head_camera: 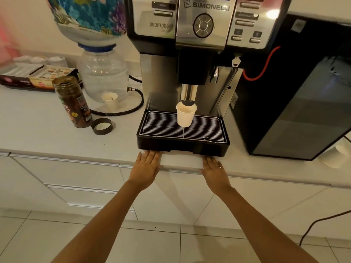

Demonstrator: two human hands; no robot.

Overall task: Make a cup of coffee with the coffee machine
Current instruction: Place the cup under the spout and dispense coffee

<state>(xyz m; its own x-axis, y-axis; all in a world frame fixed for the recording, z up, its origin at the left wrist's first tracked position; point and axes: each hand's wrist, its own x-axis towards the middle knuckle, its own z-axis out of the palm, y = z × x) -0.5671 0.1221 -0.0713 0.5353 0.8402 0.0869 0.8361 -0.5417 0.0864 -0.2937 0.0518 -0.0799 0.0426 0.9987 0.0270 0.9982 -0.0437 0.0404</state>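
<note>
The silver and black coffee machine (203,44) stands on the white counter (57,137). A white paper cup (185,115) sits upright on the drip tray grate (207,128), directly under the spout (188,97). My left hand (147,168) lies flat on the counter edge, fingers apart, just in front of the tray's left corner. Flat as well, my right hand (215,170) rests below the tray's right side, with a ring on one finger. Neither hand holds anything.
An open coffee jar (73,102) stands at left with its black lid (101,126) beside it. Behind are a second paper cup (110,100), a water bottle (103,76) with a black hose (133,109), and boxes. A black appliance (303,103) stands right.
</note>
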